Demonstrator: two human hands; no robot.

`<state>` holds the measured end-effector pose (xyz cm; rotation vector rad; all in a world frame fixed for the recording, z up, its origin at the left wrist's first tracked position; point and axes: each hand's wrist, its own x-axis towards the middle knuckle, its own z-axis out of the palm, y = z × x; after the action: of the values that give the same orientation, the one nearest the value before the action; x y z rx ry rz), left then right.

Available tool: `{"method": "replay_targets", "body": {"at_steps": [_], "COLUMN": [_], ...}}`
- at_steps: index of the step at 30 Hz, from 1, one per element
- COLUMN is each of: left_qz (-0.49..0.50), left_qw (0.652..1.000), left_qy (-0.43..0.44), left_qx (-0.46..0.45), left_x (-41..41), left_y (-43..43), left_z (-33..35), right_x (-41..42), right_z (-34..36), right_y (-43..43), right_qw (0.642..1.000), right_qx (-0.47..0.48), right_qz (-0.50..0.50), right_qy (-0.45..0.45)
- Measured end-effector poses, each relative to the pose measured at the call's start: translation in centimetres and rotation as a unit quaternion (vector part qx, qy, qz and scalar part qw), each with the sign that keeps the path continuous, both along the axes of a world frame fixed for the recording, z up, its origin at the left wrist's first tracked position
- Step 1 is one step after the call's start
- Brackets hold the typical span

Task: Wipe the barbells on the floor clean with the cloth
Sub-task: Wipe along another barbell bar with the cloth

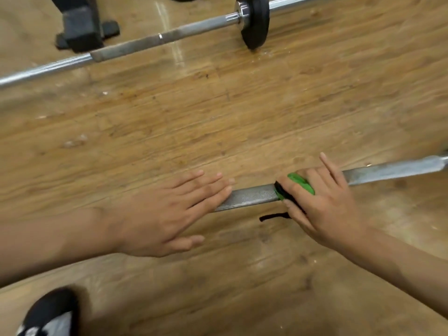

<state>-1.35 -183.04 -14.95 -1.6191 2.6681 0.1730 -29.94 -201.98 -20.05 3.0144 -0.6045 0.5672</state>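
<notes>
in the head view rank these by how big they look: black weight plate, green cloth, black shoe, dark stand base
1. dark stand base and black shoe: they look alike; the shoe is nearest and cut off by the frame, so unranked
2. black weight plate
3. green cloth, mostly covered by the right hand

Atop near barbell (252, 196), cloth (302, 183)
</notes>
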Motion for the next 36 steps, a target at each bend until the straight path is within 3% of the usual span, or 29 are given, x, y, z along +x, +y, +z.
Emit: {"method": "replay_targets", "body": {"at_steps": [7,12,17,20,25,29,36], "left_qz": [0.041,0.056,-0.009,-0.051,-0.037,-0.059,-0.056], "left_qw": [0.999,0.995,0.986,0.986,0.995,0.996,0.997], "left_qy": [-0.007,0.003,-0.04,-0.069,0.03,0.028,0.021], "left_qx": [0.033,0.082,0.164,0.141,0.092,0.068,0.041], "left_x": [-4.1,-4.7,-3.7,-3.1,-3.2,-2.9,-3.3], "left_y": [-2.6,-2.8,-4.0,-4.3,-3.7,-3.9,-3.6], "left_z": [-1.9,-1.0,0.8,0.7,-1.5,-1.8,-1.9], "right_x": [0.0,-0.4,-0.1,0.1,-0.9,-3.4,0.0], "right_z": [-1.1,-0.9,-0.5,-0.3,-0.3,0.0,1.0], "right_y": [0.6,0.9,1.6,2.2,0.8,-1.5,2.7], "right_qw": [0.995,0.991,0.985,0.982,0.985,0.979,0.966], "right_qx": [0.006,0.064,0.114,0.13,0.082,0.03,0.144], "right_qz": [-0.002,-0.008,-0.034,-0.056,-0.088,-0.17,-0.187], "right_qy": [-0.104,-0.119,-0.123,-0.125,-0.121,-0.107,-0.109]}}
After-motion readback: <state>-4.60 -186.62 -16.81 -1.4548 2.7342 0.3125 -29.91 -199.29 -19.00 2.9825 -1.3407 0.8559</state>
